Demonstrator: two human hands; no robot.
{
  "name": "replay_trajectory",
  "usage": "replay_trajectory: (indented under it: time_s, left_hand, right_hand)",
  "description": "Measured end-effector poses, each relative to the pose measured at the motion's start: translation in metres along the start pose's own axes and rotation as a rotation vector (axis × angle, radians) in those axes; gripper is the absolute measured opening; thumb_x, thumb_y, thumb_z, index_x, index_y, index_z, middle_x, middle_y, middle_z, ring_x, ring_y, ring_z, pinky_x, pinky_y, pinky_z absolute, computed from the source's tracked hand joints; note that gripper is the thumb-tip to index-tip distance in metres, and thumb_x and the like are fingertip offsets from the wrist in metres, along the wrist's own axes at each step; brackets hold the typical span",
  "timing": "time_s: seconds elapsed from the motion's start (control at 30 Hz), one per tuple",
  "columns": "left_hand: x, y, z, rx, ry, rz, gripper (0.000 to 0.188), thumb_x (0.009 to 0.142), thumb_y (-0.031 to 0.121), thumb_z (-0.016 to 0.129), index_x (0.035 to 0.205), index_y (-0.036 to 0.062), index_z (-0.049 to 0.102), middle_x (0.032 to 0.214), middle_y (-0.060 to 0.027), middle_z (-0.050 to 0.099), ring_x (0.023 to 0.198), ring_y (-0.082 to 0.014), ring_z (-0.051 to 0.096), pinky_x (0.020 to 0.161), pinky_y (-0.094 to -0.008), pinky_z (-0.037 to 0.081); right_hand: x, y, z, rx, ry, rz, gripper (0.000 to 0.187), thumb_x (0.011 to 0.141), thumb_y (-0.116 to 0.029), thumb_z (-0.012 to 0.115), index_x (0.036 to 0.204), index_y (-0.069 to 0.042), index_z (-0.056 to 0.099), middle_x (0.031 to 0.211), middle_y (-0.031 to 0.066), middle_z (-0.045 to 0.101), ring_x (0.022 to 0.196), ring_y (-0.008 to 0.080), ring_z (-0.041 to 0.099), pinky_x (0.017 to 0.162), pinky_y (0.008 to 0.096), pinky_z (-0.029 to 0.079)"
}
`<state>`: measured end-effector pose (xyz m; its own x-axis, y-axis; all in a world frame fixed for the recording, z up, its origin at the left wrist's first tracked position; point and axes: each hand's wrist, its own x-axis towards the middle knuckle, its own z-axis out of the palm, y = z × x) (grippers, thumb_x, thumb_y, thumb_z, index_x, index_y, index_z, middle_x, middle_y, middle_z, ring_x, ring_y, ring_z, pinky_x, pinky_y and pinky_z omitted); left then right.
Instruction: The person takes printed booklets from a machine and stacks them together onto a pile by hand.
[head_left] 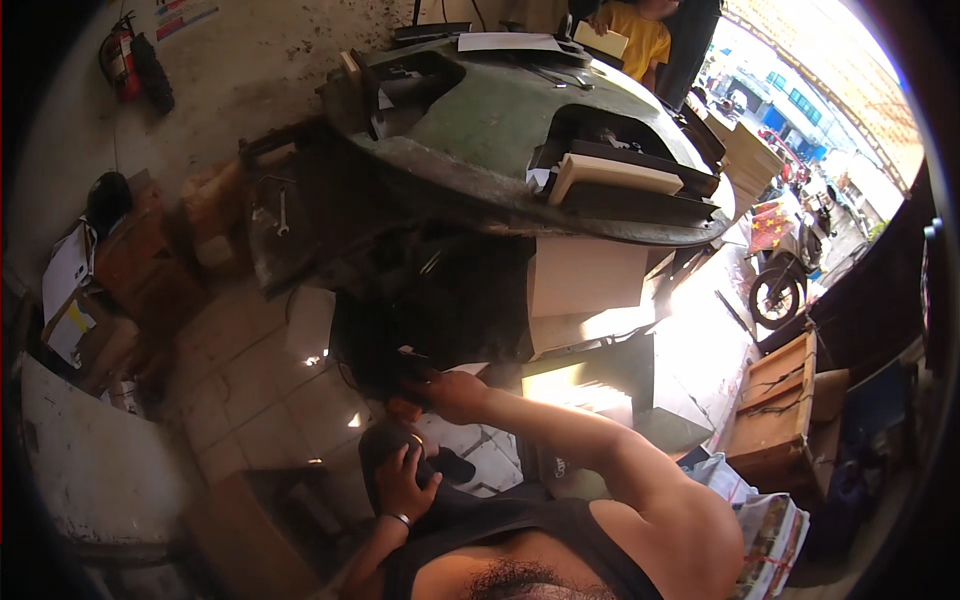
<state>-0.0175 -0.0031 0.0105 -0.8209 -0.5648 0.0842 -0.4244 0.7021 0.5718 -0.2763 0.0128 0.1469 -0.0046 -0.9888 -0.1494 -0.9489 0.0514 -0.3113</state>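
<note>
My right hand [455,396] reaches forward to the near edge of a large black panel [440,300]. Its fingers curl down into deep shadow, so what they grip is hidden. Just below those fingers shows a small orange-brown block [404,410]; whether it is held I cannot tell. My left hand [408,485], with a band at the wrist, lies with spread fingers on my dark-clothed knee [385,447] and holds nothing.
Ahead stands a worn green table [480,110] bearing pale and dark panels. A wrench [283,208] lies on a dark surface at left. Cardboard boxes [150,250] stand further left, a wooden crate [775,410] at right. Beyond the table is a person in yellow [640,40].
</note>
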Motion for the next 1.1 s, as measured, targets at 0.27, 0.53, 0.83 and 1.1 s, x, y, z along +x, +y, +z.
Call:
replay_trajectory:
  time_s: [0.27,0.53,0.83,1.1]
  left_hand:
    - [0.001,0.000,-0.006,0.015,-0.069,-0.160,0.061,0.081,0.051,0.077,0.132,0.0188,0.067,0.148,-0.0088,0.054,0.138,-0.0330,0.046,0.110,-0.0573,0.033]
    - [0.009,-0.096,0.069,0.349,0.423,0.304,0.044,0.085,0.058,0.071,0.114,0.0265,0.077,0.132,0.0002,0.068,0.122,-0.0242,0.059,0.098,-0.0487,0.040]
    - [0.017,-0.020,0.011,0.309,0.160,0.019,0.043,0.099,0.041,0.047,0.137,0.0272,0.063,0.148,0.0044,0.059,0.126,-0.0175,0.060,0.090,-0.0422,0.045]
    - [0.096,0.035,-0.050,-0.603,0.159,-0.003,0.055,0.084,0.024,0.083,0.130,0.0010,0.064,0.135,-0.0213,0.064,0.127,-0.0364,0.061,0.104,-0.0423,0.050]
  right_hand:
    - [-0.006,-0.011,-0.351,-0.065,-0.048,-0.125,0.050,0.097,-0.031,0.069,0.144,-0.016,0.060,0.126,0.0161,0.071,0.110,0.0322,0.071,0.096,0.0443,0.057]
    - [0.141,0.281,-0.518,-1.293,0.039,0.562,0.031,0.095,-0.017,0.063,0.123,-0.007,0.072,0.153,0.0152,0.042,0.132,0.0329,0.054,0.103,0.0497,0.053]
    - [0.161,0.316,-0.522,-1.052,0.206,0.845,0.036,0.093,-0.015,0.060,0.126,-0.007,0.069,0.139,0.0141,0.065,0.128,0.0367,0.063,0.110,0.0534,0.049]
    - [0.078,0.089,-0.412,-1.092,0.748,-0.025,0.037,0.097,-0.016,0.057,0.132,-0.025,0.065,0.099,0.0070,0.073,0.090,0.0245,0.074,0.080,0.0431,0.058]
